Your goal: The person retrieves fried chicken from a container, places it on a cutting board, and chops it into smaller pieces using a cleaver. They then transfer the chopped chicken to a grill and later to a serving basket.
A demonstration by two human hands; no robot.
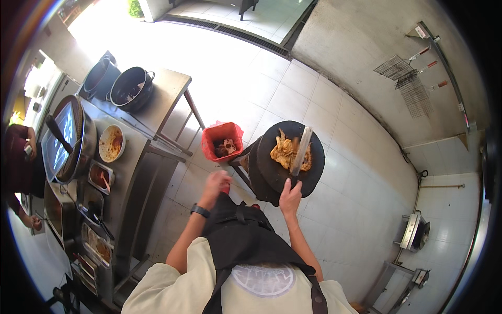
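My right hand [291, 196] grips the dark handle of a cleaver [302, 151], its long metal blade pointing away from me over the chopping block. Beneath and beside the blade, browned pieces of cooked poultry [281, 151] lie on the round dark chopping block [270, 180]. My left hand [218, 184], blurred and with a black band on its wrist, is off the block at its left side. It appears to hold nothing; how far its fingers are spread is unclear. Just beyond it, a red bin [222, 131] with a red liner contains bones or meat scraps [225, 148].
At left, a steel counter [135, 168] bears a stained bowl [112, 143], a sauce tray [100, 176] with a utensil, and other trays. Dark pots [132, 89] stand on a steel table [172, 80]. Another person [19, 157] is beyond the counter. Wire grill baskets [415, 94] hang at right.
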